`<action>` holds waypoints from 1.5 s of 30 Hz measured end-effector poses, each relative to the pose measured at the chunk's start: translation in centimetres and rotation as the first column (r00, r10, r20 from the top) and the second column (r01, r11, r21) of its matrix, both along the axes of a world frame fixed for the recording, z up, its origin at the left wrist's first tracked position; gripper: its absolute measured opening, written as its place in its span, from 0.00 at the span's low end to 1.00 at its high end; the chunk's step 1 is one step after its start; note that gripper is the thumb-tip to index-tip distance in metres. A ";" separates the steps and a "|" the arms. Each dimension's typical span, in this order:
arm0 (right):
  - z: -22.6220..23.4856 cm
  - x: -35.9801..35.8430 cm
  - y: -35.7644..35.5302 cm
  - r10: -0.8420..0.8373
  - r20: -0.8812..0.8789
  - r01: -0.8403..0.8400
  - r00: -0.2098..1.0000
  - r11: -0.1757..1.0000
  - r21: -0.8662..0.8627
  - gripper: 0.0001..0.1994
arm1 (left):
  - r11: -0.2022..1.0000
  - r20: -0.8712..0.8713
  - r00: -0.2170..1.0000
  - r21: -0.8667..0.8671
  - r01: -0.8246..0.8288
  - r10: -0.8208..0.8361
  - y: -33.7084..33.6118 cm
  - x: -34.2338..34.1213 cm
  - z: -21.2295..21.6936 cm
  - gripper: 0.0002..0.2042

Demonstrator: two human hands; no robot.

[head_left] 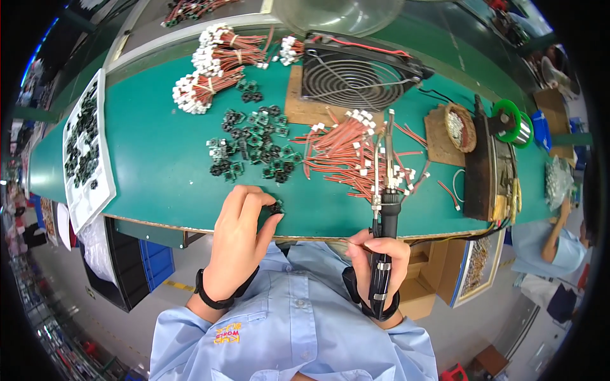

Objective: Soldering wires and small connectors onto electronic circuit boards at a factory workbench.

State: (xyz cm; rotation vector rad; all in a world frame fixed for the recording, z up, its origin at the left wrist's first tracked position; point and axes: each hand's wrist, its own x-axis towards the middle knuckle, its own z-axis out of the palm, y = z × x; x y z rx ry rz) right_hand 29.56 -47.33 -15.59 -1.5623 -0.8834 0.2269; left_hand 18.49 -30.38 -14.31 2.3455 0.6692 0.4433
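Near the front edge of the green bench, my left hand [238,222] pinches a small black-and-green component [276,207] between thumb and fingers. My right hand [389,260] is wrapped around a soldering iron [389,216] with a black handle, its metal end pointing away from me. A thin strand, perhaps a wire, shows at the right thumb and forefinger; its far end is unclear. Beyond my left hand lies a loose pile of similar components [257,141]. Past the iron, red wires with white connectors [340,152] are spread in a heap.
A black fan with a wire guard [352,82] stands at the back. Bundled wires [203,89] lie to its left. A white tray of components [105,171] sits far left. To the right are a round container [469,130], a dark box [478,178] and a green-rimmed spool [506,108].
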 end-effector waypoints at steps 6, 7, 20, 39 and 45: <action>0.9 -0.2 -0.3 0.005 -0.336 0.030 0.942 0.995 0.098 0.19 | 0.980 0.130 0.980 0.151 0.131 -0.151 -1.3 -0.2 -1.6 0.11; 1.0 -0.1 -0.4 -0.002 -0.335 0.036 0.942 0.995 0.096 0.19 | 0.968 0.124 0.972 0.180 0.176 -0.200 -1.4 -0.3 -1.8 0.11; 0.6 -0.3 -0.8 -0.056 -0.308 0.096 0.950 0.989 0.116 0.20 | 0.998 0.169 0.985 0.052 0.027 -0.035 -2.2 -0.1 -1.8 0.14; 2.0 -0.3 1.2 0.220 -0.375 -0.158 0.900 0.969 0.190 0.20 | 0.401 0.334 0.943 -0.862 0.310 -0.009 -1.2 0.1 2.3 0.06; 4.0 -0.6 2.0 0.265 -0.357 -0.217 0.896 0.962 0.168 0.19 | -0.054 0.403 0.907 -0.910 0.411 0.120 -1.0 0.2 2.2 0.09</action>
